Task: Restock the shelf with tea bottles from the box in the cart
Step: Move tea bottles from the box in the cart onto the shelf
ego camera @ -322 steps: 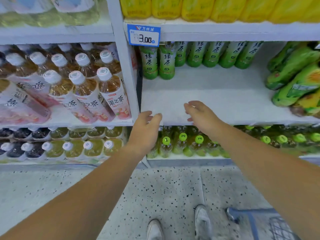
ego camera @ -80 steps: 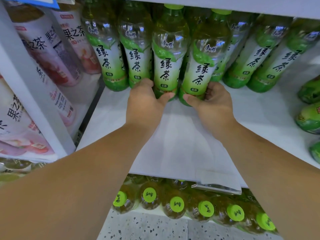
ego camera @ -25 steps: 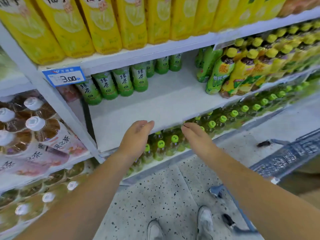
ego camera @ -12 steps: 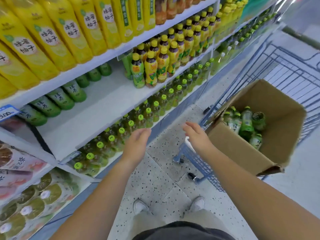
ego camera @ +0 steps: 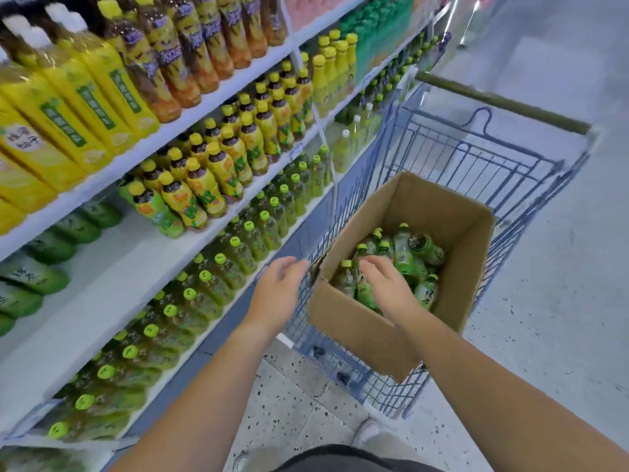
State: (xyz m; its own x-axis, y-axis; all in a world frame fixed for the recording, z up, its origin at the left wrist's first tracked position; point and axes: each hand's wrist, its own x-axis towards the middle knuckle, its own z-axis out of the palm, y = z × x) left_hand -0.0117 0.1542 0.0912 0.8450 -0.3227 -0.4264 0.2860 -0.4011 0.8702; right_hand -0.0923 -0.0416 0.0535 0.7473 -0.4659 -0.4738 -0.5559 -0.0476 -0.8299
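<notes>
An open cardboard box (ego camera: 354, 330) stands in the blue wire cart (ego camera: 476, 158) and holds several green tea bottles (ego camera: 413, 252) with lime caps, some upright and some lying. My right hand (ego camera: 388, 287) is inside the box, fingers spread just above the nearest bottles; no bottle is lifted. My left hand (ego camera: 279, 289) hovers open by the box's near left corner, over the cart's rim. The white shelf (ego camera: 102, 301) at the left is mostly bare, with a few green tea bottles (ego camera: 32, 275) at its back.
Full shelves of yellow and brown drink bottles (ego camera: 211, 178) run along the left, and lime-capped bottles (ego camera: 190, 294) fill the shelf below. The cart's handle (ego camera: 503, 103) points away from me. Speckled floor (ego camera: 299, 396) lies between my feet and the cart.
The view has swung right from the shelf to the cart. My right hand has gone down into the box over the bottles; my left hand has followed to the box's corner.
</notes>
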